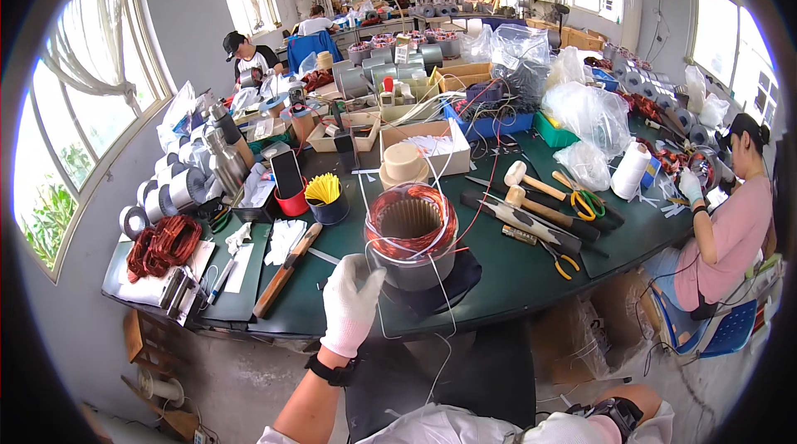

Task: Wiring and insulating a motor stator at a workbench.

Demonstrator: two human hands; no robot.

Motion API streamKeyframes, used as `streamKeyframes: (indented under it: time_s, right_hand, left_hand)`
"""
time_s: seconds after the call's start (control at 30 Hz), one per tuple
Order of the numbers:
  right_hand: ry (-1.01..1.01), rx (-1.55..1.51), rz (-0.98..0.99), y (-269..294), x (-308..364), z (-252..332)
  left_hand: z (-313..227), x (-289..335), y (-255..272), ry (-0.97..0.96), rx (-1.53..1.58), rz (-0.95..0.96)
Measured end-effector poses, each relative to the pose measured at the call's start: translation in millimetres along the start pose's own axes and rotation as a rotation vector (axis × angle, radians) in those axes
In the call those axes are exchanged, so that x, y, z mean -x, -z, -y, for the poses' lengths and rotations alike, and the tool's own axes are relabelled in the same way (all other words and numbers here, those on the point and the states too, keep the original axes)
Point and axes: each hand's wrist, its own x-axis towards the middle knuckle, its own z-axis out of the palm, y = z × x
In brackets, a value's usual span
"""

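A motor stator (411, 232) with copper windings stands on a dark cloth (465, 274) near the front edge of the green table (498, 278). Thin white cord (440, 278) loops over and around it and hangs off the table. My left hand (352, 304), in a white glove, is raised against the stator's lower left side, its fingers pinched together on the white cord. My right hand (573, 429), also gloved, is low at the picture's bottom edge, away from the table; its fingers are hidden.
To the right of the stator lie wooden mallets (531, 186), yellow-handled scissors (588, 203), pliers (563, 260) and a cone of white thread (629, 170). Left: a cup of yellow strips (325, 195), a wooden stick (286, 269), copper coils (166, 243). A person in pink (730, 236) sits right.
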Motion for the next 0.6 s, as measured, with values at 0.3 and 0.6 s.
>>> streamKeyframes:
  time_s: [0.3, 0.6]
  right_hand:
    - [-0.189, -0.274, -0.252, -10.6, 16.0, -46.5]
    - [-0.629, -0.892, -0.731, -110.2, -40.6, -144.4]
  left_hand:
    - [0.2, 56.9, 19.5, -0.007, 0.260, 0.122]
    - [17.8, 107.3, -20.6, -0.399, -0.023, 0.782]
